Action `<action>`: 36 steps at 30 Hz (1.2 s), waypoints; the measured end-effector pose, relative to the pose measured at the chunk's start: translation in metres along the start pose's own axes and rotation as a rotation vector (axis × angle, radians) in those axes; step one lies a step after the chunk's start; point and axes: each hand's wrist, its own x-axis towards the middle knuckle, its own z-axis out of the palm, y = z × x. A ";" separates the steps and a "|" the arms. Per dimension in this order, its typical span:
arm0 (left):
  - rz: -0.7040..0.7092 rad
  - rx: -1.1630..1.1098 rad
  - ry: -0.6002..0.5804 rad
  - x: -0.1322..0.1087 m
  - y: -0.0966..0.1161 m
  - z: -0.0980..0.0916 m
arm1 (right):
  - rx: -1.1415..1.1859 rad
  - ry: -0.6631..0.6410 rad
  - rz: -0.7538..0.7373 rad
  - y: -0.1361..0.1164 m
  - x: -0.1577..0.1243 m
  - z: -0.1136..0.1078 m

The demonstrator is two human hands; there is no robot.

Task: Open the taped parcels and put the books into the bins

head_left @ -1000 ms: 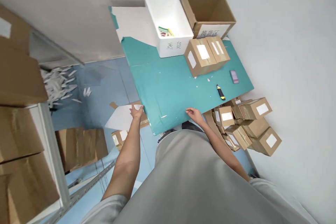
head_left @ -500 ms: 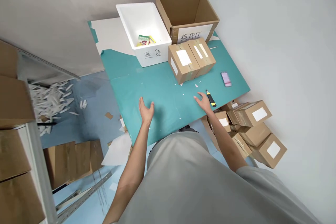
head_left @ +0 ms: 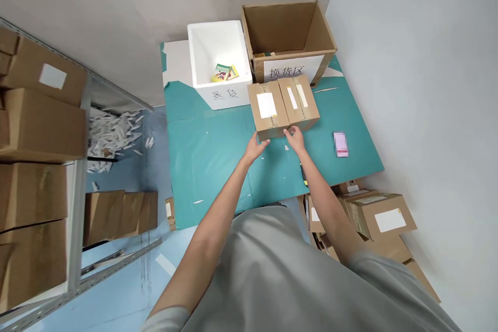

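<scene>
Two taped cardboard boxes stand side by side on the green-topped table (head_left: pixel 206 166). My left hand (head_left: pixel 255 149) is at the lower front left corner of the left cardboard box (head_left: pixel 280 106), thumb along its front. At that box's front right corner, by the seam with the right cardboard box (head_left: pixel 309 94), are the curled fingers of my right hand (head_left: pixel 295 140). Both hands grip the left box, which bears a large white label. A yellow and black utility knife (head_left: pixel 304 175) lies partly hidden beside my right forearm.
Behind the boxes stand a white foam bin (head_left: pixel 223 97) holding colourful packets and a large open carton (head_left: pixel 327 65) with a handwritten sign. A blurred pink item (head_left: pixel 341 144) lies at the right. Cartons (head_left: pixel 389 212) are stacked below right; a loaded shelf (head_left: pixel 75 218) stands left.
Both hands have moved forward from above the table to the front of the left cardboard box and closed on it. The view has shifted too.
</scene>
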 end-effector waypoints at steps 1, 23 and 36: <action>-0.009 -0.014 -0.012 0.003 0.003 0.002 | 0.008 -0.015 -0.001 0.001 0.000 0.000; -0.098 -0.123 -0.077 -0.025 -0.015 -0.045 | 0.193 -0.098 -0.024 -0.005 -0.028 0.025; -0.092 -0.147 0.200 -0.130 -0.089 -0.171 | 0.223 -0.452 -0.013 -0.008 -0.211 0.093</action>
